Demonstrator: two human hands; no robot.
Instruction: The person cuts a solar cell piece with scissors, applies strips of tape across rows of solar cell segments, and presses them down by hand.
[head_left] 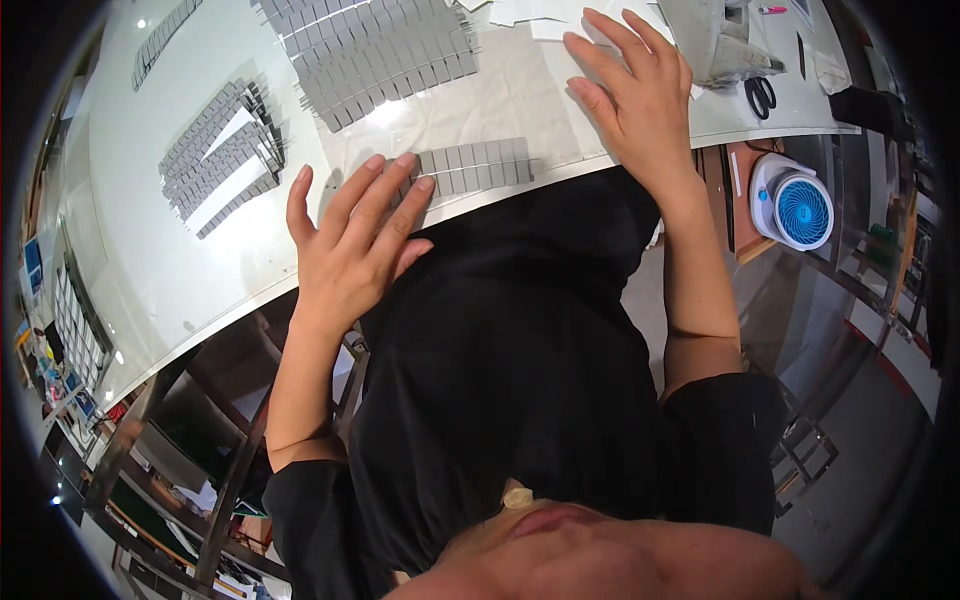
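A short row of grey metallic-looking segments (475, 167) lies along the near edge of the white table. Over its left end are the fingertips of my left hand (350, 240), fingers spread and nothing gripped. To the right, my right hand (645, 115) is open above the tabletop, its fingers apart and pointing toward white paper pieces (540, 10). Farther off, between my hands, sits a large block of similar grey rows (385, 60) on a pale sheet (520, 100). What the segments are made of, I cannot tell.
Left of my left hand lies a stack of grey strips (220, 150) with white paper slips; another strip (165, 40) is farther back. Black-handled scissors (760, 97) and a plastic-wrapped object (735, 50) are at the right. Below the table edge stands a white-and-blue fan (800, 210).
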